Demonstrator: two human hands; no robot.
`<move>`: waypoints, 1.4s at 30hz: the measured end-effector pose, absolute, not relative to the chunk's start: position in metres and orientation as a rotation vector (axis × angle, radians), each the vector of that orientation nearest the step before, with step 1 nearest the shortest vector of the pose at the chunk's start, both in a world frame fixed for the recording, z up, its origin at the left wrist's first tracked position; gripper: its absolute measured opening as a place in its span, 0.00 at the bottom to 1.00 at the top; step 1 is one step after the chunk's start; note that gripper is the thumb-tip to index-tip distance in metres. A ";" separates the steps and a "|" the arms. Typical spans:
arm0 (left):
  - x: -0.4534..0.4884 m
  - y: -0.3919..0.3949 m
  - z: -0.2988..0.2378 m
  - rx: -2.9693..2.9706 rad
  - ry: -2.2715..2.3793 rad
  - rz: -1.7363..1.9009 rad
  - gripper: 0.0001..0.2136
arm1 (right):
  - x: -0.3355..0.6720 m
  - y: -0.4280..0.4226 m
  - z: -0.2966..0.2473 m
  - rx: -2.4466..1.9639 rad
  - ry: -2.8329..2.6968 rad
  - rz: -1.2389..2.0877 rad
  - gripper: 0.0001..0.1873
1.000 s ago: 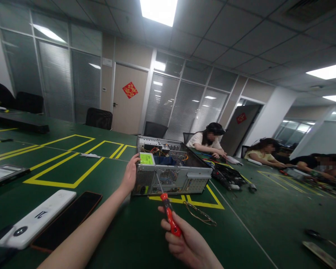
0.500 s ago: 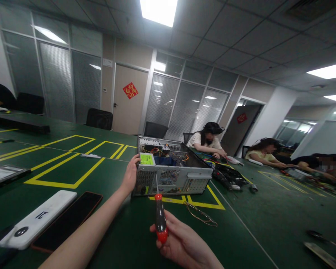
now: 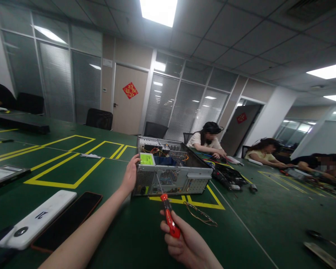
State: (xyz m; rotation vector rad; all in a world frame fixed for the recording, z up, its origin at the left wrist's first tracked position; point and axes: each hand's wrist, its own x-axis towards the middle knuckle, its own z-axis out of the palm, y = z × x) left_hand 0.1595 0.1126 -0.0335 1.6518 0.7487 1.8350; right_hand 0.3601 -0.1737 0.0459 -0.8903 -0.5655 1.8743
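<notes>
Head view.
Item: open desktop computer case (image 3: 170,172), lying on its side mid tabletop (image 3: 114,231), rear panel towards us.
Left hand (image 3: 131,173): grips the case's left edge, we judge to steady it.
Right hand (image 3: 186,243): closed round a red-handled screwdriver (image 3: 169,216), tip at the rear panel.
Spectacles (image 3: 201,214): lying just right of the screwdriver.

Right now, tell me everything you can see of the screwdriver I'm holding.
The screwdriver has a red-and-black handle and a thin metal shaft. It tilts up and left, its tip at the rear panel of the open computer case; contact is unclear. Your right hand grips the handle's lower end.
</notes>
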 end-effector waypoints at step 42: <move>0.159 0.114 -0.034 1.653 0.732 1.844 0.34 | 0.355 -0.168 0.050 -0.908 -0.323 1.874 0.21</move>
